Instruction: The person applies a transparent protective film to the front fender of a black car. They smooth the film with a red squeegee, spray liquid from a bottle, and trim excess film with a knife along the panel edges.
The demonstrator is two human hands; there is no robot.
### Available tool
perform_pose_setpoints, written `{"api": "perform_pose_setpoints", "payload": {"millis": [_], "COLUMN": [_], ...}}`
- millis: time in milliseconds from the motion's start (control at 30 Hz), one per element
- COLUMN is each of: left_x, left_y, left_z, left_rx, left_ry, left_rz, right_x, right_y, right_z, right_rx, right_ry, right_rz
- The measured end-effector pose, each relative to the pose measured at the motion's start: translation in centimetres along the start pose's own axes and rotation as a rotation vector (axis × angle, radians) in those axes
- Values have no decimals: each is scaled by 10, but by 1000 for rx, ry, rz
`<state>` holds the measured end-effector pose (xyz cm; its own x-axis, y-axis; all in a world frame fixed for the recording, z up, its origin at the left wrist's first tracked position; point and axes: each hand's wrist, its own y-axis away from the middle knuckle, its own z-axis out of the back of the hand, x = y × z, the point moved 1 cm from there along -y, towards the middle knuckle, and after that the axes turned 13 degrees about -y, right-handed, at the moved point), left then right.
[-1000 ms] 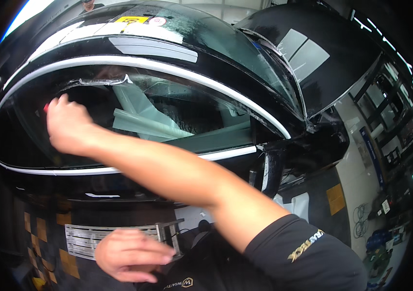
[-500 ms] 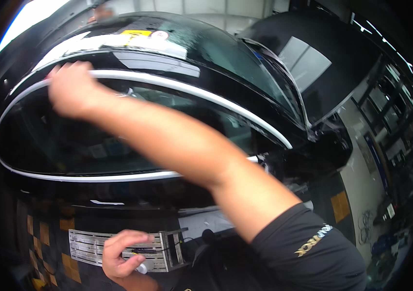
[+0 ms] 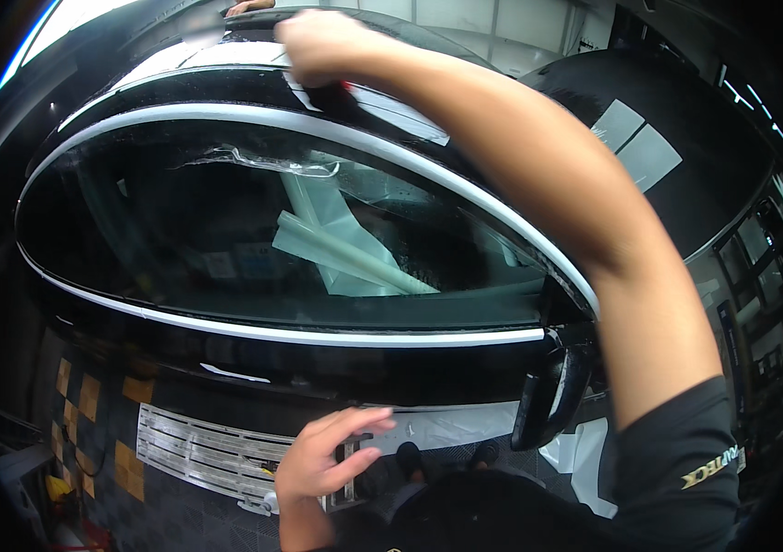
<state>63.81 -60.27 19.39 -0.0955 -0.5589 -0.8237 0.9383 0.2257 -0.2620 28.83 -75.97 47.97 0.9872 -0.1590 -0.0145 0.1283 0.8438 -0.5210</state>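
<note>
My right hand (image 3: 322, 46) is over the roof of a black car (image 3: 391, 170), its arm stretched up across the right side. The fingers are closed round a black piece with a red edge (image 3: 336, 94); its full shape is hidden. Below that arm lies the car's side window (image 3: 171, 221), framed by pale trim (image 3: 253, 113). A wrinkled, wet-looking clear streak (image 3: 267, 163) shows along the upper glass. My left hand (image 3: 331, 455) hangs low in front of the door, fingers apart, holding nothing.
Another person's hand (image 3: 251, 6) rests at the roof's far side. The side mirror (image 3: 552, 396) juts out at the lower right. A slatted metal platform (image 3: 212, 442) stands on the floor, near pale sheeting (image 3: 456, 425). Through the glass, a pale roll (image 3: 345, 248) shows inside.
My right hand has moved from the window's upper left trim up and right onto the roof. My left hand has shifted right and slightly up. The view has shifted, and the mirror now hangs lower.
</note>
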Motion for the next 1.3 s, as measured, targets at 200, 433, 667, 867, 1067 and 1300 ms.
{"api": "perform_pose_setpoints", "payload": {"millis": [200,433,667,867,1067,1300], "left_x": [28,-22,-65,-49,-49,-46], "left_y": [84,-110,-321,-355,-350,-352], "left_z": [26,69,121,69,64,64], "left_rx": [-275,-411,-575,-398,-401,-373], "left_ry": [112,-299,-1150,-1412,-1306,-1250], "left_rz": [188,-104,-453,-476,-367,-425], "right_x": [-104,-59,-129,-205,-144,-228], "right_y": [217,154,248,374,253,477], "right_z": [33,40,25,56,17,31], "right_rx": [41,-148,-96,29,-214,115], "right_ry": [-12,-278,-157,17,-253,77], "right_rz": [-298,-106,-200,-584,-205,-908]}}
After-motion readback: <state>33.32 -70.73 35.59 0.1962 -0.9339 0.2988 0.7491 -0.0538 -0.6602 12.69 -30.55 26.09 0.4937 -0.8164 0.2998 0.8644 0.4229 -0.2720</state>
